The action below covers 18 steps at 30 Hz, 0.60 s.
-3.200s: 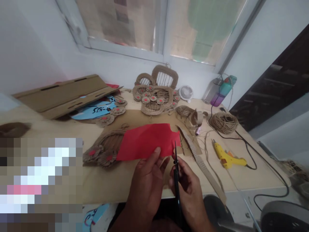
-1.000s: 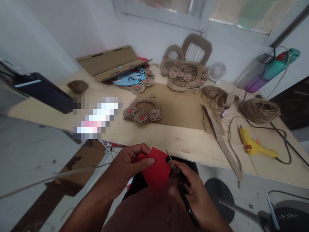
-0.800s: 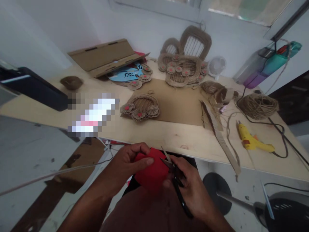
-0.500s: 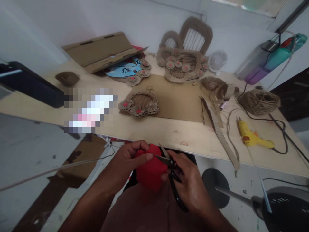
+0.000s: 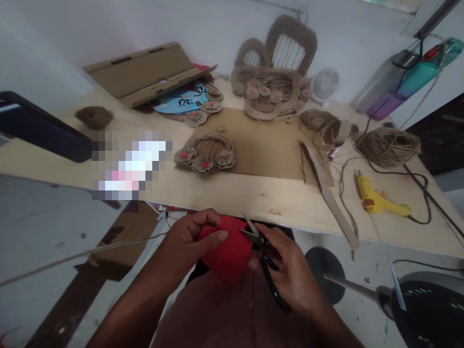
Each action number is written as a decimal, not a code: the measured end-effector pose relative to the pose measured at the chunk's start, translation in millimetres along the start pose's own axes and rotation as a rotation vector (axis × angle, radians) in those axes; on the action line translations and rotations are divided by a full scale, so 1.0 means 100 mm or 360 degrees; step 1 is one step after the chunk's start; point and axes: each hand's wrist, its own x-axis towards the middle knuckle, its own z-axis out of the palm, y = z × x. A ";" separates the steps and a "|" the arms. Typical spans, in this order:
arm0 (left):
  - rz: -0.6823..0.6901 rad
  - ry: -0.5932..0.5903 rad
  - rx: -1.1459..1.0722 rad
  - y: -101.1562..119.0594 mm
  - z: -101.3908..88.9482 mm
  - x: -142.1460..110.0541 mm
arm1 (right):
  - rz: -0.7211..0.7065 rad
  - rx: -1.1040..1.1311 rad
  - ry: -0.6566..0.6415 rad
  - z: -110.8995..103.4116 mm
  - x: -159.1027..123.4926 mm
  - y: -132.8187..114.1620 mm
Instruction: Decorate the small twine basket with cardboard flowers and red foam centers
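Observation:
Below the table's front edge, my left hand [image 5: 190, 239] pinches a piece of red paper [image 5: 227, 251], thumb on top and fingers curled behind it. My right hand [image 5: 290, 275] grips black scissors [image 5: 264, 261]; their blades are parted and meet the paper's upper right edge. Both hands hover over my lap, close together.
The wooden table [image 5: 239, 193] carries a brown cardboard sheet [image 5: 268, 150], woven cardboard baskets with small flowers [image 5: 206, 154], a yellow glue gun [image 5: 379, 200], a twine ball [image 5: 389, 145], corrugated strips [image 5: 326, 188], a folded box [image 5: 145, 72] and a small fan [image 5: 324, 84]. A dark fan sits on the floor at right [image 5: 427, 309].
The red paper came off the table and now sits in my lap area. The view tilted down and left. The scissor blades have opened and shifted along the paper's edge.

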 end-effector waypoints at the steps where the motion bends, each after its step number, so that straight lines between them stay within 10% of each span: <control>1: -0.0004 -0.0017 0.0007 0.00 0.00 0.00 | 0.0004 0.0015 -0.0023 0.00 0.00 0.00; 18: -0.0034 -0.0016 0.0030 -0.04 0.02 0.00 | -0.0066 -0.0168 -0.0025 0.00 0.02 -0.04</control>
